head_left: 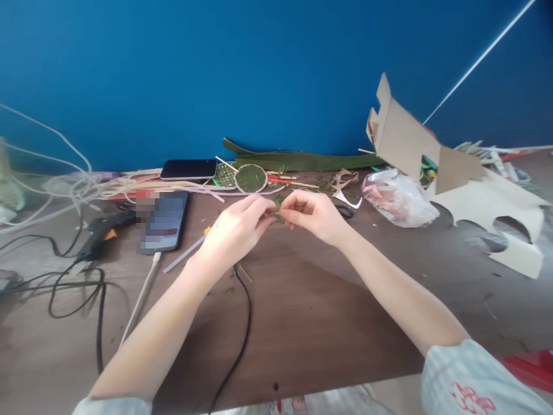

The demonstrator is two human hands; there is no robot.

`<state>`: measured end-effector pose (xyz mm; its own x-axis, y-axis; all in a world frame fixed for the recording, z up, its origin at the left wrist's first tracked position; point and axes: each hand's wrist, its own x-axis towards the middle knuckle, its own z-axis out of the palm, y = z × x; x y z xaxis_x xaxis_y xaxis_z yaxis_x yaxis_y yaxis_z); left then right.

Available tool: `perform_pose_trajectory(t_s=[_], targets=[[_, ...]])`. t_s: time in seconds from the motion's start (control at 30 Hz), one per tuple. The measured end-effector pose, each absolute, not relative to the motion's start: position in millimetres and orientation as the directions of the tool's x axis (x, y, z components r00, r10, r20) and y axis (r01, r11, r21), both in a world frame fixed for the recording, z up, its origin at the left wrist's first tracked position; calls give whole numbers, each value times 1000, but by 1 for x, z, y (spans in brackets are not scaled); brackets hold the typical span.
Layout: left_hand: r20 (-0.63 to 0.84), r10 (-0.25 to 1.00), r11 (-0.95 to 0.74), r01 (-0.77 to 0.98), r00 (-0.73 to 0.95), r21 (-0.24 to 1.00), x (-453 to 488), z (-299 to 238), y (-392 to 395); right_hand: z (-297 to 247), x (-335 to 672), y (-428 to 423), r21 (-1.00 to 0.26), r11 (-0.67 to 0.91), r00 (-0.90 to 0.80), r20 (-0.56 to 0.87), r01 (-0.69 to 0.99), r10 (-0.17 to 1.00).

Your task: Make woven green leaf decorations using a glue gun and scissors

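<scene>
Both of my hands meet above the middle of the brown table (302,311). My left hand (235,227) and my right hand (313,214) each pinch a small piece of green leaf (279,202) between thumb and fingers. The leaf piece is held a little above the tabletop, partly hidden by the fingertips. Just behind the hands lie two round woven green discs (250,177) and long green leaves (302,160) along the blue wall.
A phone on a charging cable (164,222) and a second dark phone (189,169) lie to the left. A black glue gun (103,230) and black cords sit far left. Cut cardboard pieces (488,202) and a clear plastic bag (397,199) are on the right.
</scene>
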<state>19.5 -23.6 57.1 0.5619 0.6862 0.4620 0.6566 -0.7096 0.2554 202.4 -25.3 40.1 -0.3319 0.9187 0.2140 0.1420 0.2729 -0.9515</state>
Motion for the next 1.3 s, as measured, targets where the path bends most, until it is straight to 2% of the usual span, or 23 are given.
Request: perform_pose_trajectory(t_s=[0.17,0.5,0.87,1.3], targets=[[517,663,-718,654,541,237,21,58,-25,41,202,-26,-954,267,-324,211,137,922],[623,508,-797,598,595,78,19,56,-23,43,202,-31,-933,316,-303,255,172,918],[637,421,-821,569,645,-34,18,57,-24,45,200,-35,-910,364,-287,301,200,909],[615,489,-800,599,618,34,19,58,-25,46,199,-36,-819,482,-306,394,311,867]])
